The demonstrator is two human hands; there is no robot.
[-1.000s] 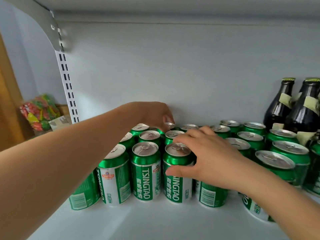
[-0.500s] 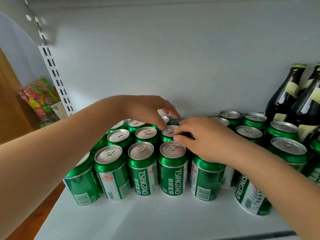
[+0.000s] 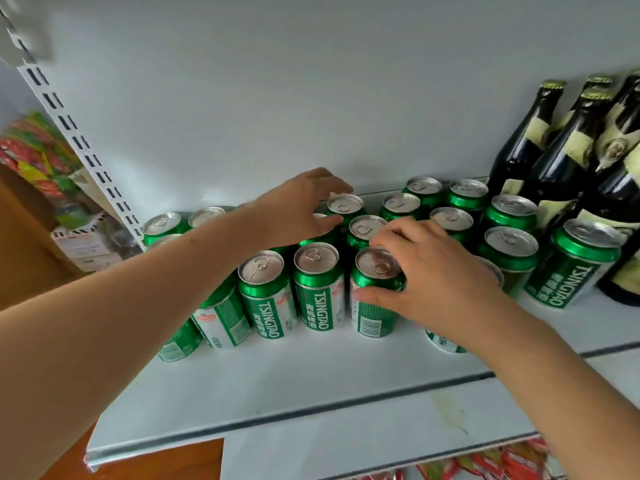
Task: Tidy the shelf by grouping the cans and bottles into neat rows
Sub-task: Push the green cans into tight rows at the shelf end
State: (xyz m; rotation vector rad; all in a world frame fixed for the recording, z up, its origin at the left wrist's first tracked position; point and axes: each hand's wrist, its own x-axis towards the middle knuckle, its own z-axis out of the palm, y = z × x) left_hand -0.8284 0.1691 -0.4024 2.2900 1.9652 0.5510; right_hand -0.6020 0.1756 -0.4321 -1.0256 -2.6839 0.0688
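Green cans are standing upright in a loose block on the white shelf, silver lids up, with a front row at the left packed close and the ranks at the right more scattered. The right hand is cupping over a front can, thumb lying against its green wall below the rim and fingers curling over the lid, so it is gripping that can. The left hand is reaching deeper, fingers spread and bent around a can near the back wall; whether they are actually closing on it I cannot tell. Judging by their look, these are thin metal cans, fairly heavy if full, smooth and a little slippery, stiff enough to slide by pushing low on the wall; taking hold around the top rim seems surest. Dark bottles are standing at the far right, just beside the cans; being glass, tall and likely top-heavy, they are best grasped round the body, not the neck.
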